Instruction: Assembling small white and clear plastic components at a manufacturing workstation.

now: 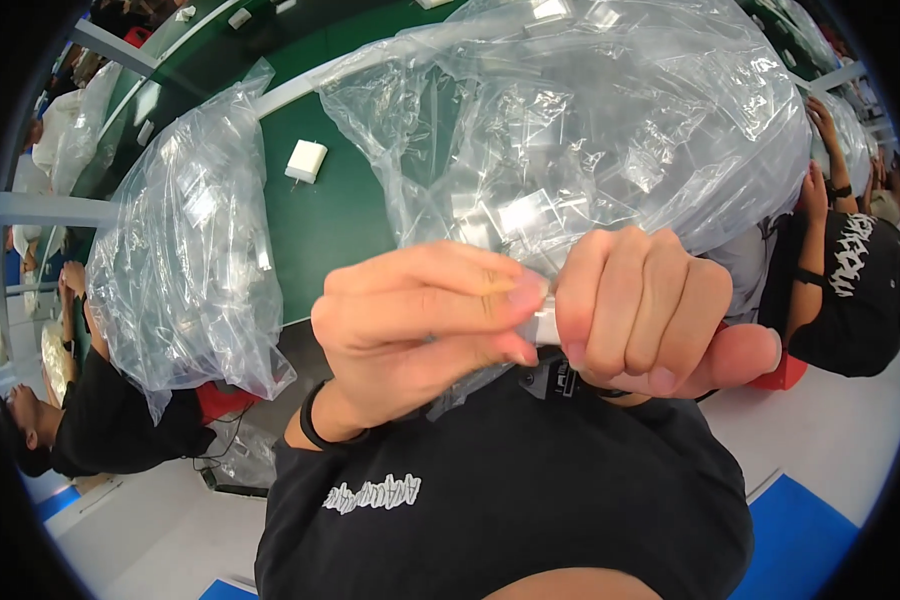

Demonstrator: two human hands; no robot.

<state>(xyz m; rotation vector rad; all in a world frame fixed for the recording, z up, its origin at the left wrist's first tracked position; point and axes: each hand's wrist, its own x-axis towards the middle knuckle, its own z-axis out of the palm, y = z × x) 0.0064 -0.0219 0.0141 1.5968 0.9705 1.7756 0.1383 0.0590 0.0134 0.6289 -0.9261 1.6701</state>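
Green-topped, our bench (pixel 320 245) carries a bulging, clear plastic bag (pixel 660 95) of pale, boxy pieces (pixel 530 215) toward its right, while a smaller, clear plastic bag (pixel 190 250) droops past its near-left edge, perhaps for lack of room. We curl the right hand (pixel 640 315)'s fingers and pinch with the left hand (pixel 420 315). Between the bags lies a white, block-shaped plastic adapter (pixel 308 160). Smallest, a glossy, whitish piece (pixel 544 325) sits before the near edge, held at opposite ends, seemingly to steady it between our hands.
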